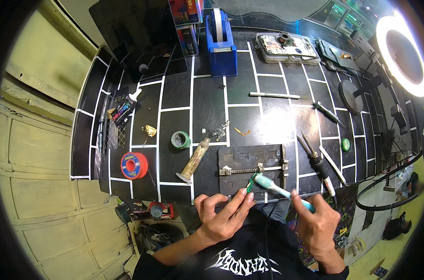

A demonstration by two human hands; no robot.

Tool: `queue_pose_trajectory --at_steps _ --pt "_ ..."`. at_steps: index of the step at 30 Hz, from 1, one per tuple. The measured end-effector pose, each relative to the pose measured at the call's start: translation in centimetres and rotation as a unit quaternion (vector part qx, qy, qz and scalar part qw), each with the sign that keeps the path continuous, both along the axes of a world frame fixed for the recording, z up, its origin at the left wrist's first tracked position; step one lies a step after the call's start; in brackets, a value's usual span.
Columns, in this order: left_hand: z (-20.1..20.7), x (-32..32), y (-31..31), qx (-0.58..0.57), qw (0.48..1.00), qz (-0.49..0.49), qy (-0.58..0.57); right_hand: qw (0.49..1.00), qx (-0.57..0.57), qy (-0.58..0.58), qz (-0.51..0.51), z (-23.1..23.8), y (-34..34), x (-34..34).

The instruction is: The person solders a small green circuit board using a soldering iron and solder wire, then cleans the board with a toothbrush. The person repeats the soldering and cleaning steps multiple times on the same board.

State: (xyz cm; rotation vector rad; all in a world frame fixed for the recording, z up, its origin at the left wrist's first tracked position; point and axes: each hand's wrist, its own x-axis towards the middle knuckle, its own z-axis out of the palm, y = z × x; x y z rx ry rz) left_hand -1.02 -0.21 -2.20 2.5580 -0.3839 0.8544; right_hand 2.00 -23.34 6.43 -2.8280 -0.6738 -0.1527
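Observation:
A teal and white toothbrush (pixel 281 190) is gripped in my right hand (pixel 318 223), its fingers closed around the handle. The brush head meets a small green circuit board (pixel 250 185) at the near edge of a dark board holder (pixel 230 159) with a metal spring bar. My left hand (pixel 221 218) pinches the near end of that circuit board with its fingertips, which partly cover it. Just left of the holder lies a flux syringe (pixel 194 161), and beyond it stands an open green-rimmed jar (pixel 180 139).
A soldering iron (pixel 323 170) and tweezers (pixel 307 143) lie right of the holder. A red solder spool (pixel 134 165) and black tube (pixel 124 109) sit left. At the back stand a blue tape dispenser (pixel 222 53) and a plastic case (pixel 286 49); a ring light (pixel 384 51) glows right.

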Motion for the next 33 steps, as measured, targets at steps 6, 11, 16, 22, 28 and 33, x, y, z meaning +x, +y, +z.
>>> queue_pose_trajectory --at_steps 6,11,16,22,28,33 --pt "0.3 0.2 0.0 -0.005 1.0 -0.002 -0.006 0.999 -0.01 0.034 0.015 0.1 -0.3 -0.2" --pt "0.0 0.2 -0.3 -0.018 1.0 0.014 -0.017 0.992 0.064 -0.09 -0.055 1.5 -2.0 2.0" --pt "0.0 0.3 -0.1 -0.015 1.0 0.01 -0.022 0.98 0.099 -0.127 -0.116 2.5 -2.4 7.9" --pt "0.2 0.5 -0.3 -0.021 0.999 0.001 -0.031 0.989 0.035 -0.109 -0.097 -0.2 -3.8 13.6" --pt "-0.2 0.2 -0.1 -0.02 0.999 0.014 -0.031 0.945 0.237 -0.202 -0.102 0.4 -2.6 10.2" --pt "-0.1 0.4 -0.4 -0.023 0.999 0.008 -0.032 0.639 0.715 0.231 -0.166 -0.8 -0.7 -1.8"
